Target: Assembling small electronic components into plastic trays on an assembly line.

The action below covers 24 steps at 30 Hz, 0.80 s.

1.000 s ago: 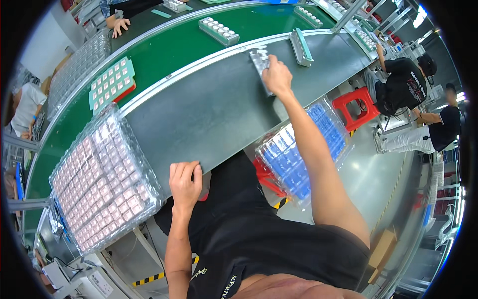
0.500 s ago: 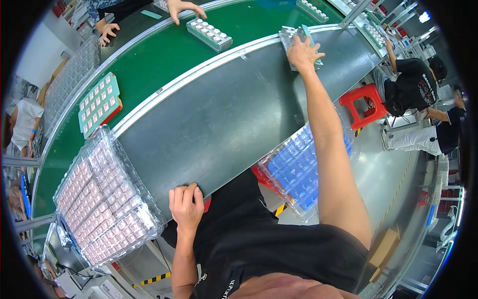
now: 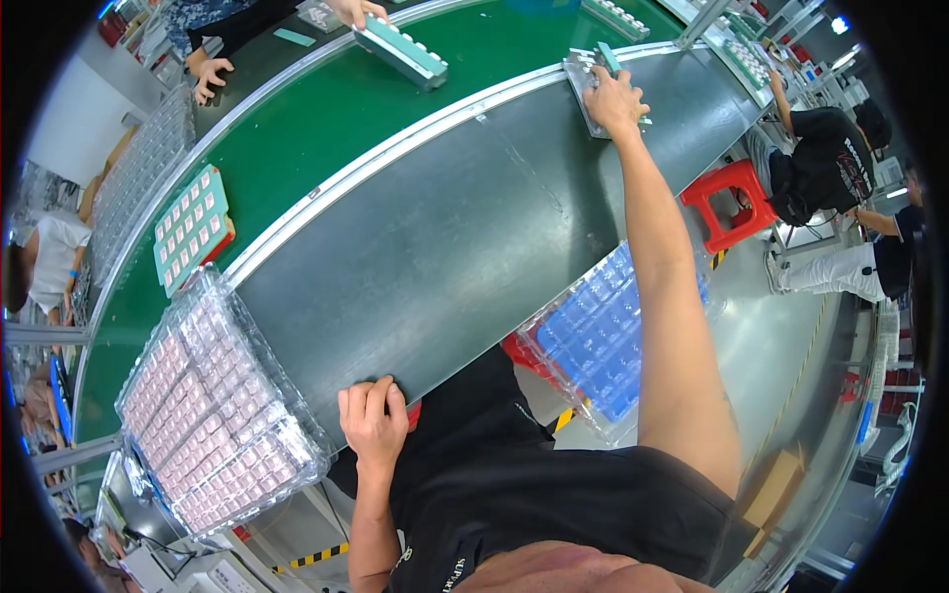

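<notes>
My right hand (image 3: pixel 617 102) is at the far right of the dark worktop, its fingers bent round a long green strip (image 3: pixel 607 59). The strip's ends stick out past the hand. Under it lies a grey metal fixture (image 3: pixel 585 91), partly covered by my fingers. My left hand (image 3: pixel 374 420) rests on the worktop's near edge, fingers loosely bent and nothing in them. To its left sits a stack of clear plastic trays (image 3: pixel 222 395) filled with small pinkish pieces.
Beyond the metal rail runs a green conveyor (image 3: pixel 326 148). It carries a green plate of small pale squares (image 3: pixel 193 232). Across it, a co-worker's hand (image 3: pixel 358 12) holds a green block with white parts (image 3: pixel 400 51). Blue-filled trays (image 3: pixel 593 331) and a red stool (image 3: pixel 730 208) are right of the worktop.
My right hand's spread fingers have drawn in round the green strip. The co-worker has gripped and tilted the block with white parts. My left hand remains at the edge.
</notes>
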Motion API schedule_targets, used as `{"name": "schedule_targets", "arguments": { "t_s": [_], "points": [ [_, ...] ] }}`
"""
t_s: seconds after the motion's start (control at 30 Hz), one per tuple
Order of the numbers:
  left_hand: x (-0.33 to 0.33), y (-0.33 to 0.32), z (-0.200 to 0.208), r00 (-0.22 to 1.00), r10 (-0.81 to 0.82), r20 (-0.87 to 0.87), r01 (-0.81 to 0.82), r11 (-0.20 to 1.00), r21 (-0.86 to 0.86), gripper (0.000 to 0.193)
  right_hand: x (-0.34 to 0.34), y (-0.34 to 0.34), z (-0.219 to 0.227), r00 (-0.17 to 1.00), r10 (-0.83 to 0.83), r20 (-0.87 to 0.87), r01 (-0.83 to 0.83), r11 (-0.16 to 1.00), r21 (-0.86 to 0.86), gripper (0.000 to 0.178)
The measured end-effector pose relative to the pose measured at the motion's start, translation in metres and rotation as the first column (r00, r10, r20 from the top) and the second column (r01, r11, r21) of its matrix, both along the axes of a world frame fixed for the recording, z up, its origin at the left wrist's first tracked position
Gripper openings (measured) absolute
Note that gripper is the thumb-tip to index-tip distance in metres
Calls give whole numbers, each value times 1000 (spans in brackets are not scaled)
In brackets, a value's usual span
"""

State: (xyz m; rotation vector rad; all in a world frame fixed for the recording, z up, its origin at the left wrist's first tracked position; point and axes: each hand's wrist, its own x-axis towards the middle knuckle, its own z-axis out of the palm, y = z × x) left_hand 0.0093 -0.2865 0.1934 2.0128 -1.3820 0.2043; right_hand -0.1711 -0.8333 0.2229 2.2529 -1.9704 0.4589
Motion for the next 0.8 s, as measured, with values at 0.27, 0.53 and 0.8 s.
{"name": "schedule_targets", "arguments": {
  "t_s": [0.27,0.53,0.8],
  "points": [
    [-2,-1,-2,999,38,-4,-37,999,34,12,-34,-39,3,998,53,-42,-54,998,-27,49],
    [0,1,-6,997,69,20,-71,995,71,12,-57,-74,-2,992,77,-98,-81,996,-38,51],
    [2,-4,-4,999,50,17,-51,996,76,12,-91,-94,-1,990,116,-81,-120,992,-45,50]
  ]
}}
